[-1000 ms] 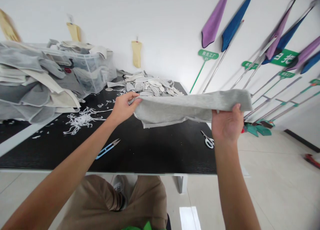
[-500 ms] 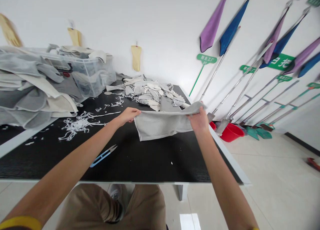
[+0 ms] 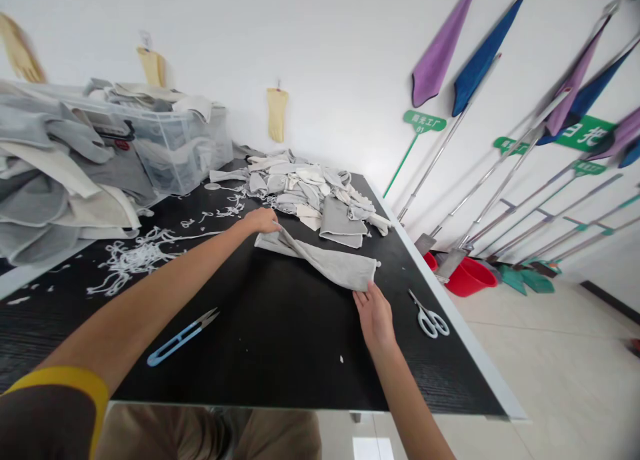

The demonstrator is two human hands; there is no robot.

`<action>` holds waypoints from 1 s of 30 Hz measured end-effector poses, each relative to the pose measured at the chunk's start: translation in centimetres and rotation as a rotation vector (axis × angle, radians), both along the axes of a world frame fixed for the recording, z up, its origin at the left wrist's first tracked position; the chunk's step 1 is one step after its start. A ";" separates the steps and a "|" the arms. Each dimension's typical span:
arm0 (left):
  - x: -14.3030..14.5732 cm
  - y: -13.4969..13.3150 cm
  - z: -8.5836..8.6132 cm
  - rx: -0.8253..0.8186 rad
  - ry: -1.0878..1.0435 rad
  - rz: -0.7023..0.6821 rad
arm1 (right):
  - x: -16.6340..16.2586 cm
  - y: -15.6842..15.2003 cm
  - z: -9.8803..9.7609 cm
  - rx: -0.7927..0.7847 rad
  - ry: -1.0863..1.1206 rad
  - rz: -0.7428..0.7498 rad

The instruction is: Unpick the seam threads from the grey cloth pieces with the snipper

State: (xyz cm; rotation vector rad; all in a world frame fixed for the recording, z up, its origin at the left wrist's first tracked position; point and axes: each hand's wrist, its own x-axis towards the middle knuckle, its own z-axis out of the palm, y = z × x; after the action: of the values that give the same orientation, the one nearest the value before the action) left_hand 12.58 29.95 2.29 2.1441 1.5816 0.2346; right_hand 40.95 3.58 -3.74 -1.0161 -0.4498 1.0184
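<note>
A light grey fabric piece (image 3: 327,259), long and partly twisted along its length, stretches between my hands over the black table. My left hand (image 3: 261,221) pinches its far left end. At its lower right corner, the fingers of my right hand (image 3: 373,312) grip the edge, the thumb on top. Blue thread snips (image 3: 184,337) lie on the table left of the cloth. White-handled scissors (image 3: 431,319) rest right of my right hand. Behind the fabric is a heap of grey and white fabric pieces (image 3: 300,180), with a flat grey piece (image 3: 343,223) at its near side.
White thread scraps (image 3: 133,260) are scattered on the table's left. Beyond them stand a clear plastic bin (image 3: 183,153) and a stack of grey fabric (image 3: 55,173). Mops and brooms lean on the wall at right, above a red basin (image 3: 470,277).
The grey fabric has come down toward the table and twisted. My right hand moved lower and nearer to me, and the scissors it hid now show.
</note>
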 end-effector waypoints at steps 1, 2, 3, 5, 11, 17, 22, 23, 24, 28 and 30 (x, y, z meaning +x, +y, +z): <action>0.3 0.0 -0.2 -0.017 -0.013 -0.004 | 0.1 0.0 0.3 0.028 -0.007 0.038; 0.4 -0.1 -0.4 -0.041 -0.032 -0.008 | 0.1 0.0 0.5 0.056 -0.019 0.071; 0.4 -0.2 -0.5 -0.069 -0.055 -0.010 | 0.2 0.0 0.6 0.078 -0.033 0.090; -0.1 -0.6 -0.7 -0.130 -0.120 -0.003 | 0.2 0.1 0.5 0.083 -0.053 0.081; -2.4 -2.6 -0.7 -0.300 -0.442 0.051 | -0.1 0.5 -0.6 -0.158 -0.115 0.158; -3.0 -4.7 -0.2 -0.431 -0.674 0.006 | -0.9 2.3 3.6 0.037 0.002 0.181; -3.8 -7.3 0.6 -0.467 -0.673 -0.057 | 1.1 5.0 9.5 0.241 0.116 0.036; -3.9 -7.8 0.5 -0.474 -0.644 -0.072 | 1.4 5.9 10.2 0.259 0.107 0.024; -3.9 -8.3 0.2 -0.479 -0.606 -0.085 | 1.5 7.0 10.6 0.261 0.078 0.030; -3.9 -9.3 -1.8 -0.410 -0.416 -0.082 | 0.2 10.8 8.9 0.022 -0.303 0.180; -4.0 -9.4 -2.6 -0.311 -0.320 -0.065 | -1.0 11.6 6.6 -0.105 -0.465 0.243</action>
State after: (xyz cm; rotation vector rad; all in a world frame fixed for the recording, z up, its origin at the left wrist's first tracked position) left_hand 8.59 20.51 -0.36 1.8121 1.2718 0.2758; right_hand 39.92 15.15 2.84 -1.3207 -0.9268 1.0255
